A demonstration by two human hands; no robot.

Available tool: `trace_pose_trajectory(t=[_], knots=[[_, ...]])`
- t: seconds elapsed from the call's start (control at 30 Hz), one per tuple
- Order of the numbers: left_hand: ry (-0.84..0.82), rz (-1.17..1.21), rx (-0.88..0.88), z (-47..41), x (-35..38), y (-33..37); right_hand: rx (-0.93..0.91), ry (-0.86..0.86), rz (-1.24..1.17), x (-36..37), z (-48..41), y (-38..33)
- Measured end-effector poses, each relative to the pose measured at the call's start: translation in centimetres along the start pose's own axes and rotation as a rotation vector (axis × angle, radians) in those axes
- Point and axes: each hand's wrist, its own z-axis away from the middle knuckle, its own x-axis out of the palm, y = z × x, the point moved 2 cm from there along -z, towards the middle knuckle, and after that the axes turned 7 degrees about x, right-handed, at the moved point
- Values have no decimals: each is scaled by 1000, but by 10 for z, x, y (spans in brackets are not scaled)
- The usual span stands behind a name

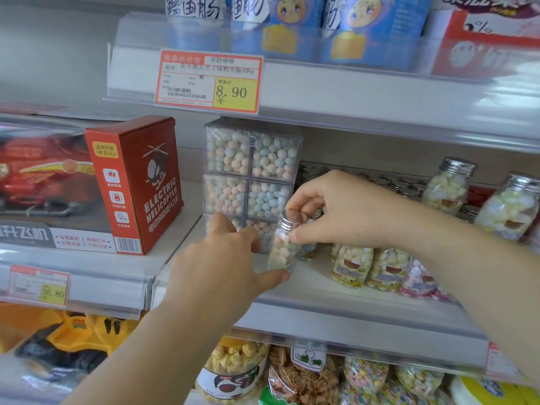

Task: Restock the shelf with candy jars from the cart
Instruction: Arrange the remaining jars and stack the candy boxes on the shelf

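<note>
Left hand (222, 258) and right hand (330, 209) are closed on one jar (283, 251) over the shelf (321, 290).
Its cap is pinched by the right hand and its lower body is clasped by the left; it is held slightly tilted, just beside the boxes (251, 176). If released tilted, it could be toppled into the other jars (368, 266) nearby.

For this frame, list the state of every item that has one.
candy jar, capped, tilted, held by both hands
left hand, holds the jar's lower part
right hand, pinches the jar's cap
clear candy boxes, closed, stacked three high
helicopter box, closed, upright
shelf jars, capped, standing
</note>
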Motion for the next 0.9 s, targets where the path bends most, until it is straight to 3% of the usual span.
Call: trace_pose_trajectory(t=[0.13,0.33,0.63,0.77,0.9], knots=[[-3,-4,-3,0,0,0,42,10,75,-4,3,4],[-3,2,-2,0,0,1,106,211,345,-7,4,11],[32,39,6,2,2,0,138,213,405,-7,4,16],[86,258,24,5,2,-6,122,215,383,-12,8,14],[224,545,62,19,-9,-5,-134,320,218,-10,22,2]])
